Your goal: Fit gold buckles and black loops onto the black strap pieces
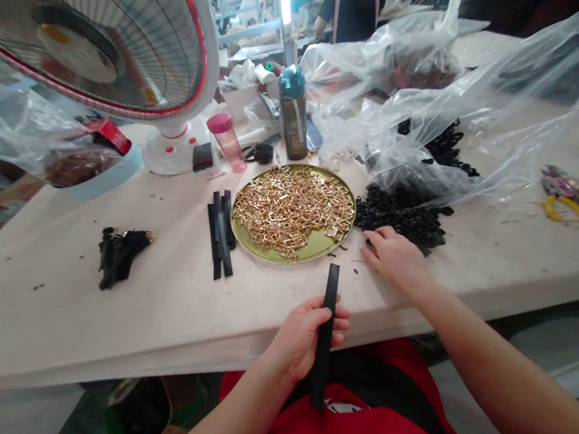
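My left hand [311, 332] is closed around a flat black strap [324, 341], its thumb lying on top near the upper end. The strap slants from near the table edge down toward my lap. My right hand [398, 262] is at the near left side of a heap of small black pieces [404, 214], with fingers curled together. A speck of something dark shows at those fingertips; its kind is too small to tell. Between and beyond my hands sits a round gold-coloured tray [252, 250] heaped with small gold metal buckles [293, 203].
Several black strips [221, 236] lie left of the tray, and a black bundle with gold ends [122, 253] farther left. A fan [120, 50], pink cup [227, 141] and bottle [293, 116] stand behind. Clear plastic [445, 151] drapes the heap; pliers [566, 202] lie far right.
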`<state>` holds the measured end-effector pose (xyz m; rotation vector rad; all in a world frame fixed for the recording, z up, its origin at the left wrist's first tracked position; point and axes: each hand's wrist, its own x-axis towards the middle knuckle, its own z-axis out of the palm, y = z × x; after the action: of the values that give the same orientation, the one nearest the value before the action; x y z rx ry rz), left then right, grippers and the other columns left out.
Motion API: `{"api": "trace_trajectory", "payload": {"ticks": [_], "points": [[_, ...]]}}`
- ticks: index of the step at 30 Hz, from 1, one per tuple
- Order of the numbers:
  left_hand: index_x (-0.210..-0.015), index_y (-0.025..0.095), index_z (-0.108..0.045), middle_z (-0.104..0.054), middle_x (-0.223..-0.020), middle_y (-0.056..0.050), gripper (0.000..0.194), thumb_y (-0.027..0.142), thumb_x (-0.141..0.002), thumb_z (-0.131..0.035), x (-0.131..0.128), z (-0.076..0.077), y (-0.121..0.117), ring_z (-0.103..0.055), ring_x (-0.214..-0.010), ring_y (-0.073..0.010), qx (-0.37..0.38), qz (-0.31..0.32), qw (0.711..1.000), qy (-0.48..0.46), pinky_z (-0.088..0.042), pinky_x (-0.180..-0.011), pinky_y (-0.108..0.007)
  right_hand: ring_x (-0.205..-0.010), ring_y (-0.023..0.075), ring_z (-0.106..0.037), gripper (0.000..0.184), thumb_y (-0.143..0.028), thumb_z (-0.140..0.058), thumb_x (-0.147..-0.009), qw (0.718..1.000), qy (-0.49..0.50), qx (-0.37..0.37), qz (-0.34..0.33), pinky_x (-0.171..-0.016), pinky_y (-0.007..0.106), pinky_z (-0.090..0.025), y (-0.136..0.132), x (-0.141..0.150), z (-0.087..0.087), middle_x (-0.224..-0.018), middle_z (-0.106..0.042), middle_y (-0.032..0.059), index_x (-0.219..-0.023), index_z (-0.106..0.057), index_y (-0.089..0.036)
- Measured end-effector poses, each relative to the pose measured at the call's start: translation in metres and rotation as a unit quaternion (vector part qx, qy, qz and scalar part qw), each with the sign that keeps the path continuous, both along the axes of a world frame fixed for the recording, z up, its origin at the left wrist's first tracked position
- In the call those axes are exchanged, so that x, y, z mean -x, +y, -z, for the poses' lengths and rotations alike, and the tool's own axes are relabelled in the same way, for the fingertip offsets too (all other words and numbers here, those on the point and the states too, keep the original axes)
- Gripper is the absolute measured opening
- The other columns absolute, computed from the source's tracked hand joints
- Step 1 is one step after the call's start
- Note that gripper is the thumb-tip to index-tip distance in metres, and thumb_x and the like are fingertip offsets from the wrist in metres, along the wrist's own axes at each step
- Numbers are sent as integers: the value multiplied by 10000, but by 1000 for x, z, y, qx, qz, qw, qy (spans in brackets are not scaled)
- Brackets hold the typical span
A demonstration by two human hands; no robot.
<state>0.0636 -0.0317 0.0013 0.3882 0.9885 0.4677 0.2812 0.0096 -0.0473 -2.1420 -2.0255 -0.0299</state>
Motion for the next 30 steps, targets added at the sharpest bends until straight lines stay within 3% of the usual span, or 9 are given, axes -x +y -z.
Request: {"api": "trace_trajectory", "payload": {"ticks": [4, 10, 16, 19, 21, 23, 25, 28, 30], "points": [[-1006, 80, -525, -571, -814, -66, 257, 56, -763, -444, 6, 5, 10, -535, -605, -73, -2, -3, 1000, -2, -438, -480, -152, -796, 213, -557, 246, -270, -446, -854, 999, 25, 26, -35, -696, 311, -432, -1, 8, 6, -979, -545, 89, -1036, -572, -163], [-982, 79, -538, -567, -792, -57, 233, 61, -777, -428, 13, 5, 8, -522, -588, -63, -19, -7, 1000, 14, -427, -474, -142, -794, 194, -565, 400, -343, -493, -829, 992, 124, 4, -20, -740, 311, -448, -15, -5, 8, -1057, -521, 95, -1177, -475, -145], [-997, 95, -542, -571, -785, -48, 240, 87, -774, -452, 17, -4, -15, -527, -594, -63, -57, 4, 998, 16, -418, -492, -146, -822, 218, -555, 166, -222, -487, -831, 995, -21, 51, -83, -712, 309, -408, -7, 6, -9, -904, -570, 89, -914, -614, -155], [-999, 109, -544, -572, -782, -43, 235, 125, -781, -458, 22, -8, -28, -531, -602, -65, -82, 14, 996, 18, -414, -503, -153, -770, 214, -539, 89, -197, -527, -798, 994, -48, 46, -85, -678, 313, -383, -5, 9, -18, -811, -561, 85, -797, -598, -144], [-992, 116, -537, -575, -777, -36, 220, 166, -793, -459, 25, -11, -35, -527, -584, -62, -115, 24, 992, 34, -405, -501, -157, -750, 198, -522, 56, -200, -555, -775, 997, 15, 4, -73, -676, 313, -372, -8, 11, -23, -810, -554, 72, -777, -573, -147], [-933, 118, -534, -579, -752, -29, 177, 213, -808, -450, 27, -13, -39, -524, -559, -61, -176, 45, 981, 65, -399, -502, -163, -665, 164, -493, 109, -254, -591, -753, 983, 177, -7, -43, -627, 295, -364, -16, 16, -28, -724, -533, 32, -740, -542, -158], [-829, 122, -524, -578, -712, -23, 161, 256, -820, -435, 28, -15, -41, -527, -545, -67, -252, 73, 960, 102, -405, -516, -174, -584, 126, -455, 223, -361, -618, -731, 910, 414, 28, -16, -573, 267, -359, -27, 27, -34, -630, -497, -7, -708, -516, -165], [-766, 140, -510, -573, -677, -9, 206, 311, -828, -414, 29, -13, -43, -529, -536, -77, -346, 85, 922, 153, -420, -541, -192, -573, 94, -476, 336, -463, -669, -670, 707, 701, 86, 17, -566, 231, -397, -49, 49, -44, -624, -529, -19, -701, -516, -165], [-793, 150, -524, -574, -664, 1, 226, 330, -836, -395, 31, -11, -44, -529, -529, -82, -394, 95, 895, 188, -417, -543, -200, -585, 79, -507, 333, -430, -723, -629, 613, 784, 94, 40, -575, 204, -427, -62, 61, -48, -641, -561, -21, -705, -532, -168]]}}
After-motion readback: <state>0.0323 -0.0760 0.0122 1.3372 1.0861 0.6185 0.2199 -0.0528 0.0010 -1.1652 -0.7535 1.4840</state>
